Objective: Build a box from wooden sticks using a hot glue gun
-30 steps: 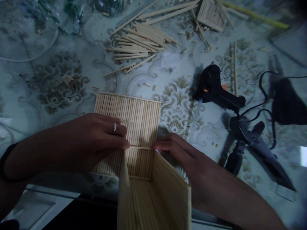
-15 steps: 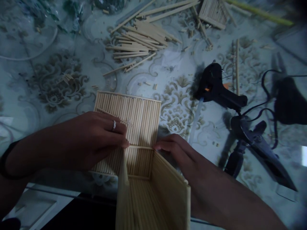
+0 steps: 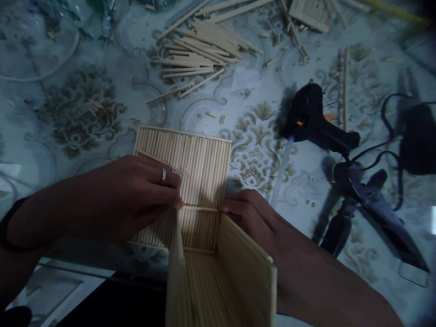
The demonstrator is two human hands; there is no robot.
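Note:
A model built of thin wooden sticks, with a flat slatted panel (image 3: 200, 159) and a box-like part with upright walls (image 3: 248, 259), extends over the table's near edge. Across the panel, at the walls' far ends, lies a short wooden stick (image 3: 201, 208). My left hand (image 3: 146, 195), wearing a ring, is closed with its fingertips at the stick's left end; its palm side and lower fingers are hidden. At the right end, the fingertips of my right hand (image 3: 252, 213) press the stick against the corner of the right wall. That hand's thumb is hidden.
Loose wooden sticks (image 3: 204, 50) are piled at the back, with a small slatted piece (image 3: 311, 13) to their right. A black glue gun (image 3: 316, 118) with a cable lies at right, near a dark clamp-like tool (image 3: 378, 209). Clear plastic (image 3: 78, 18) is at back left.
The view has shifted slightly, so the glue gun and tool appear a little further right. Both hands keep their places on the stick and model.

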